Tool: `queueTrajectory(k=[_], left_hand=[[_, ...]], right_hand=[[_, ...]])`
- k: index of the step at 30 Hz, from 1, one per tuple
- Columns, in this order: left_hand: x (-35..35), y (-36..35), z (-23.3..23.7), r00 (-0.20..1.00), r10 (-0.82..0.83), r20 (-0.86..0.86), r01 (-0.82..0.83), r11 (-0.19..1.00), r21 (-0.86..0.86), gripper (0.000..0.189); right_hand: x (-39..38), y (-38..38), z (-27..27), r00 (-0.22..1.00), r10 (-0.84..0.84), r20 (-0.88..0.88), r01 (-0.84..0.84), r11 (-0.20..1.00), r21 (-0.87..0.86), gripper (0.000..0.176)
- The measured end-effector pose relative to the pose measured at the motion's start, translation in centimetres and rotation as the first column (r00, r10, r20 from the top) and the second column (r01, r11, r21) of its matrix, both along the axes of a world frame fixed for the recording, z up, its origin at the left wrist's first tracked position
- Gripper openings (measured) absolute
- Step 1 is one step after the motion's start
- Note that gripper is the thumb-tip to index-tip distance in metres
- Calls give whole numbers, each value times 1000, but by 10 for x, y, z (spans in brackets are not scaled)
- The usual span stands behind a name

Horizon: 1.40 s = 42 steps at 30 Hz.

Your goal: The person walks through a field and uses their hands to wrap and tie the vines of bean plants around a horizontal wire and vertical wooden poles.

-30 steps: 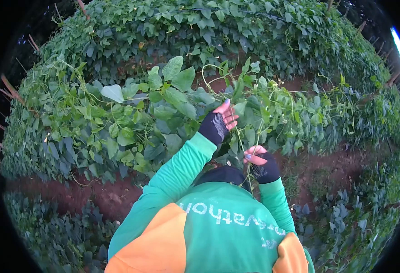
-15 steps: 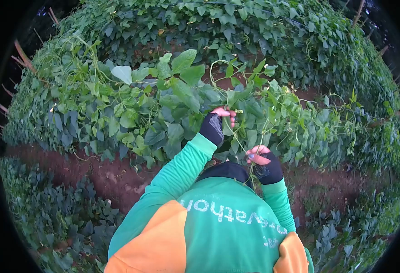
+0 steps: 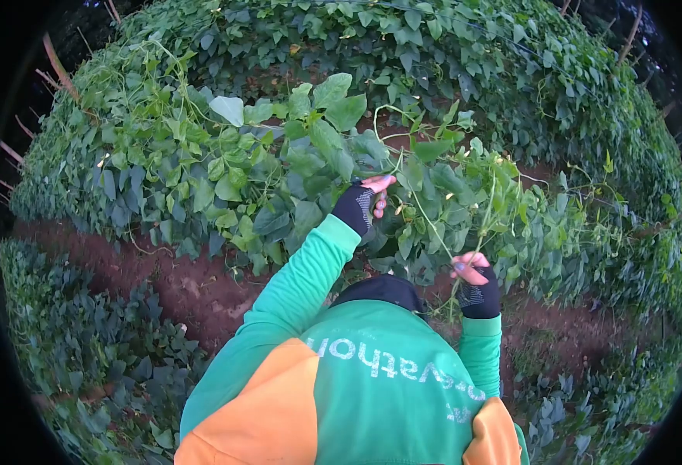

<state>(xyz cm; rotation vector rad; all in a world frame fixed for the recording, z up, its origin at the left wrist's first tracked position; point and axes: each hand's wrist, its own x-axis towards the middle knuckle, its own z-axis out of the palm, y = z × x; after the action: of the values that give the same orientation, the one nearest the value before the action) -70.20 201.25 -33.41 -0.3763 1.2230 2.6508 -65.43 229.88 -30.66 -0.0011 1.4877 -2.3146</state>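
Leafy green vines (image 3: 224,155) fill nearly the whole view, growing in a long thick row. Red dirt (image 3: 178,287) runs along under them. More low plants (image 3: 69,333) grow on the near side of the dirt. Some thin sticks (image 3: 55,66) poke out at the far left.

The person wears a green and orange top and black gloves with no fingertips (so the bare fingers show).

The left hand (image 3: 362,203) is up in the leaves. Its fingers are pinched together on the top end of a thin stem (image 3: 430,221).

The right hand (image 3: 476,285) is lower and closer to the body. Its fingers are closed tight on the bottom end of the same stem.

The stem runs in a slanted line between the two hands, in front of the leaves. The hands are apart from each other.
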Motion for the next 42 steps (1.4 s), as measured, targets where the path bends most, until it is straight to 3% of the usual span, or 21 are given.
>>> queueTrajectory(k=[4, 6, 10, 12, 14, 16, 20, 22, 24, 25, 26, 28, 29, 30, 33, 34, 36, 38, 40, 41, 42], left_hand=[[9, -2, 4, 990, 141, -1, -140, 987, 78, 21], [13, 3, 5, 974, 220, 44, -223, 973, 57, 25], [13, 2, 7, 982, 113, -149, -103, 992, 69, 32], [20, 5, 32, 971, 236, -29, -238, 962, -136, 40], [18, -1, 16, 952, 296, -78, -306, 933, -192, 39], [18, -2, 18, 816, 527, -238, -578, 755, -309, 33], [10, 3, 54, 711, 569, -412, -685, 692, -227, 34], [-8, 5, 55, 706, 506, -496, -675, 692, -256, 52], [-29, 10, 51, 724, 392, -568, -685, 510, -521, 68], [-33, 8, 55, 804, 343, -486, -576, 652, -493, 77], [-35, 8, 57, 803, 343, -487, -577, 652, -492, 77], [-35, 9, 72, 958, 76, -276, -206, 852, -481, 72], [-33, 9, 76, 954, 18, -298, -153, 886, -437, 57], [-32, 12, 78, 954, 13, -299, -151, 885, -441, 57], [-18, 22, 87, 887, -8, -462, -291, 767, -572, 28], [-14, 22, 84, 887, -13, -461, -288, 766, -575, 28], [-6, 23, 78, 858, -105, -503, -377, 536, -755, 27], [10, 28, 74, 923, -75, -377, -262, 597, -758, 26], [24, 36, 64, 790, -52, -612, -610, 37, -791, 24], [33, 34, 63, 807, -68, -586, -578, 112, -809, 21], [42, 31, 60, 790, -66, -609, -605, 68, -793, 21]], right_hand=[[-2, 15, -6, 999, -33, -22, 32, 999, -17, 12], [3, 17, -9, 996, -44, -73, 50, 995, 90, 12], [15, 17, -20, 996, 23, -83, -1, 965, 262, 11], [20, 16, -23, 996, 51, -73, -28, 958, 287, 11], [24, 16, -23, 995, 64, -72, -39, 952, 302, 11], [27, 17, -20, 994, 78, -75, -50, 946, 321, 11], [29, 22, -20, 994, 75, -73, -50, 950, 308, 11], [29, 25, -18, 995, 71, -71, -46, 952, 303, 11], [32, 25, -13, 995, 70, -70, -47, 956, 290, 11], [34, 26, -12, 996, 69, -63, -49, 960, 277, 12], [35, 29, -14, 996, 69, -64, -49, 959, 278, 12], [34, 37, -20, 994, 59, -91, -34, 966, 255, 12], [32, 41, -22, 994, 56, -96, -30, 967, 251, 12], [30, 47, -24, 993, 59, -107, -29, 966, 256, 11], [25, 66, -37, 993, 40, -114, -9, 966, 259, 11], [24, 71, -42, 993, 22, -112, 8, 966, 259, 10], [23, 81, -49, 994, -21, -104, 44, 973, 227, 11], [22, 88, -52, 994, -64, -94, 81, 977, 196, 11], [23, 95, -47, 985, -123, -124, 152, 951, 269, 13], [21, 99, -47, 977, -143, -160, 186, 936, 299, 15], [19, 105, -49, 976, -151, -158, 193, 935, 297, 15]])
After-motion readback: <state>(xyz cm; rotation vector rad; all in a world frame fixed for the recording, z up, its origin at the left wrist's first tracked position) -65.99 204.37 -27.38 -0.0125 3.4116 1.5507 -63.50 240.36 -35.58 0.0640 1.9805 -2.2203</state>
